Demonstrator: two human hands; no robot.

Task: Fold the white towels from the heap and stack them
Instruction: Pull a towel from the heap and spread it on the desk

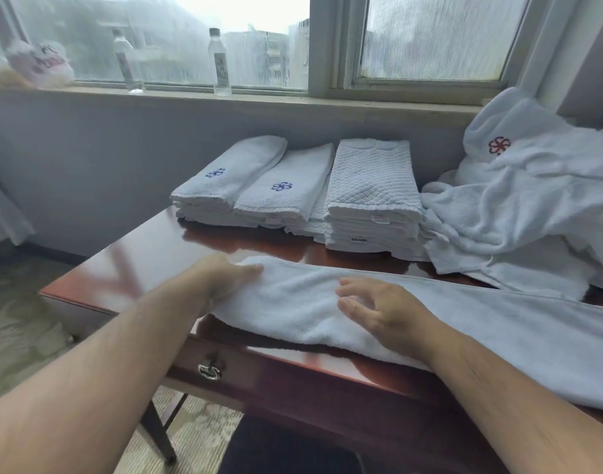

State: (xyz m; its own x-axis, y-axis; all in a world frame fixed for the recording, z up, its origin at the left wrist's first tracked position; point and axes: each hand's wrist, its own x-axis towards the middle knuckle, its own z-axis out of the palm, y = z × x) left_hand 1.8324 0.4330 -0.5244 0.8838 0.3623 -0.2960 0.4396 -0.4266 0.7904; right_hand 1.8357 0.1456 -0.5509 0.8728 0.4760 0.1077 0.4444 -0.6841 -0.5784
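While the left hand (224, 277) grips the bunched left end of a long white towel (293, 306), thumb on top, the right hand (378, 307) rests on the towel's middle with fingers loosely spread, gripping nothing. The towel lies folded lengthwise along the front of the brown surface (139, 265). Behind it sit stacks of folded towels (371, 193), with the loose heap (532, 206) against them on the right. Two bottles (219, 63) stand on the windowsill (327, 100).
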